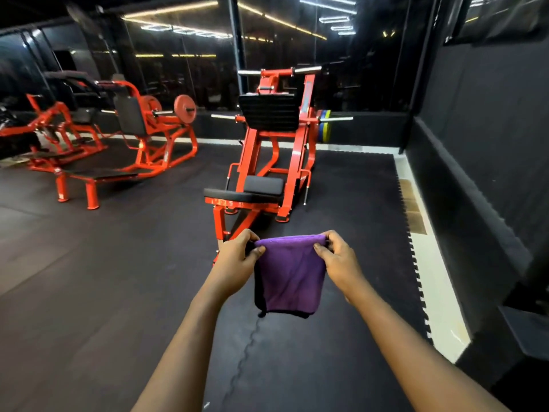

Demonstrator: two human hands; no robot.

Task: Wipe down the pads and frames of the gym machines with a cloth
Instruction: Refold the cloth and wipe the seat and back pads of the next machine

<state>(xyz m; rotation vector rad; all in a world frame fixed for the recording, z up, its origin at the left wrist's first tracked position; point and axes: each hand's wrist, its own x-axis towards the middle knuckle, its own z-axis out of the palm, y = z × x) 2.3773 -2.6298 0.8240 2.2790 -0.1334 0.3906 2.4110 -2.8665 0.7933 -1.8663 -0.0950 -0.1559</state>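
Note:
A purple cloth (289, 275) hangs folded in front of me, stretched between both hands. My left hand (237, 257) pinches its upper left corner and my right hand (338, 257) pinches its upper right corner. Straight ahead stands a red-framed gym machine (267, 162) with a black seat pad (263, 185), a flat black pad (234, 195) in front of it and a ribbed black footplate (269, 111) higher up. The cloth is held well short of the machine and touches none of it.
A second red machine (142, 144) with black pads and red weight plates (184, 107) stands at the left. Coloured plates (325, 126) hang on the near machine's right bar. Dark rubber mat floor (89, 263) all around; a black wall (481, 144) runs along the right, mirrors at the back.

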